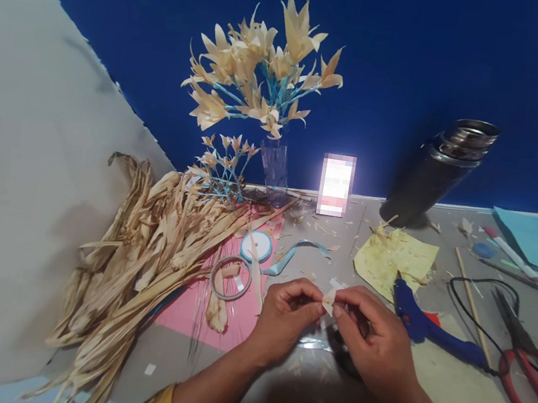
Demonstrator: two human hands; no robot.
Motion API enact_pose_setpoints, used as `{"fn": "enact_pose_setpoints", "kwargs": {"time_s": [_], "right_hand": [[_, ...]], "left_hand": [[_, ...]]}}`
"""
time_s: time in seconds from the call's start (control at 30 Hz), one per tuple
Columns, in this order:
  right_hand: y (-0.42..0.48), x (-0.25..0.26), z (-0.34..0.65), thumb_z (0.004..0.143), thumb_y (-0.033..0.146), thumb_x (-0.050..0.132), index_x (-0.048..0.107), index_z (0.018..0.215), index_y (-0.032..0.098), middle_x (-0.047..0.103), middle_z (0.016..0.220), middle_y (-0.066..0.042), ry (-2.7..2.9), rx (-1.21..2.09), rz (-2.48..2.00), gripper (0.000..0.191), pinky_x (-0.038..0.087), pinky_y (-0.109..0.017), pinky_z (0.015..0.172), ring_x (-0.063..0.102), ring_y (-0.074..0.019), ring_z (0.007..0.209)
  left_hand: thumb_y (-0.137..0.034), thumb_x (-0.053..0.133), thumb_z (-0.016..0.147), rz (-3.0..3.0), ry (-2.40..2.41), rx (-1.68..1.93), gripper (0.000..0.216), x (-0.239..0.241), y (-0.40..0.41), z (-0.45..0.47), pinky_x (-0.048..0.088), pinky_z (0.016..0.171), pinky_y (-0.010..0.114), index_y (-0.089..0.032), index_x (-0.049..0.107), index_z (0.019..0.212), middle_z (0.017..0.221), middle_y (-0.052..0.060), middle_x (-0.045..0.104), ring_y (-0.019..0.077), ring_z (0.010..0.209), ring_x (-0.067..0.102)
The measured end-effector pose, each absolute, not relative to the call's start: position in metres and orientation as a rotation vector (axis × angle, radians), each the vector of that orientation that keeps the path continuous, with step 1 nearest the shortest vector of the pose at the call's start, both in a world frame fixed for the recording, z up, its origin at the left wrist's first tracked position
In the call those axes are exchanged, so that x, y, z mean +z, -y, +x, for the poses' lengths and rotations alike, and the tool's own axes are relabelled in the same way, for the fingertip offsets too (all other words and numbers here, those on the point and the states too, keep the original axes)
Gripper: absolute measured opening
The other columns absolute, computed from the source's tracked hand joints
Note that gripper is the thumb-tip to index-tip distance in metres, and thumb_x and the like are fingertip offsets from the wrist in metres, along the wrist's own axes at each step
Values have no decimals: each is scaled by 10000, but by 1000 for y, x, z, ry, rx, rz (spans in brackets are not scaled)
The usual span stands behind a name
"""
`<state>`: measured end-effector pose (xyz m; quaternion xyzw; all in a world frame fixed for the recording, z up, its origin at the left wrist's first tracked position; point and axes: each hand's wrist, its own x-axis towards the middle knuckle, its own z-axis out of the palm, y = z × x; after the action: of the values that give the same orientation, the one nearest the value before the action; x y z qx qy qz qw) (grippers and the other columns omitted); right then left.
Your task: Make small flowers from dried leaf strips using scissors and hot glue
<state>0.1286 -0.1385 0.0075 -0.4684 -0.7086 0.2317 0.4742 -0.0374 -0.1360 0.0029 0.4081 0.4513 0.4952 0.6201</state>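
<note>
Between the fingertips of both hands is a small pale piece of dried husk (328, 303). My left hand (288, 315) pinches its left side, thumb against forefinger. From the other side my right hand (373, 331) pinches it too. A whitish strip shows just above the fingertips. Left of my hands lie a roll of tape (213, 279), a ribbon spool (256, 247) and a loose light-blue ribbon (285, 258). Beneath them is a pink sheet (181, 316) with thin wires and husk strips on it.
A heap of dried corn husks (133, 262) fills the left side. Husk flowers (264, 59) stand in a clear vase (274, 169) at the back. To the right are a dark flask (429, 178), a yellow paper (371, 264), a blue glue gun (432, 327) with its cord, and red-handled scissors (526, 374).
</note>
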Motion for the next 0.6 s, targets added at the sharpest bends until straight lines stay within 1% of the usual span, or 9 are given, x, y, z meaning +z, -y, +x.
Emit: {"fn": "enact_pose_setpoints", "kwargs": {"time_s": [0.13,0.2,0.27,0.37,0.43,0.53,0.57,0.6], "right_hand": [[140,9,132,916,154,622,688,887,237,703,796,-33,1720,494,-1136,110,494,-265,544,599,-152,589],[140,8,132,909,140,644,683,912,232,699,806,-32,1749,419,-1074,99,498,-267,553,594,-151,596],[140,6,131,904,123,675,683,956,221,699,811,-34,1798,334,-995,112,512,-277,592,610,-160,642],[138,4,131,895,63,696,692,966,206,690,804,-44,1839,213,-903,159,525,-294,656,634,-176,716],[137,5,132,890,30,691,697,954,197,683,805,-50,1821,159,-886,179,523,-296,664,632,-175,724],[136,8,135,895,33,682,695,949,196,680,804,-45,1786,147,-918,172,524,-292,661,633,-171,717],[136,9,136,901,42,677,694,942,198,678,800,-42,1782,159,-928,163,525,-290,656,635,-170,714],[136,9,136,906,53,674,693,936,200,678,798,-39,1782,176,-936,151,526,-286,648,636,-169,710]], "left_hand": [[-187,758,733,1062,-1111,1217,53,4,136,-38,431,628,262,-169,732,690,707,8,637,128,648,556],[-141,725,729,1153,-1159,1273,62,3,136,-39,434,660,262,-177,733,679,708,10,642,135,685,566],[-123,709,735,1227,-1185,1317,85,3,137,-38,441,679,266,-181,743,682,705,15,656,142,702,583],[-152,735,751,1234,-1184,1324,72,0,138,-36,464,706,278,-183,774,699,723,36,696,160,732,621],[-167,771,729,1148,-1159,1272,56,-1,139,-35,479,712,283,-184,804,771,774,48,730,163,738,631],[-188,814,680,952,-1088,1178,295,-1,138,-34,484,661,279,-196,809,976,849,42,751,132,646,591],[-199,815,680,930,-1081,1173,317,0,138,-34,480,653,275,-196,803,997,860,39,748,124,635,578],[-206,811,686,947,-1089,1182,290,2,138,-35,476,657,272,-192,801,976,858,37,740,124,643,575]]}}
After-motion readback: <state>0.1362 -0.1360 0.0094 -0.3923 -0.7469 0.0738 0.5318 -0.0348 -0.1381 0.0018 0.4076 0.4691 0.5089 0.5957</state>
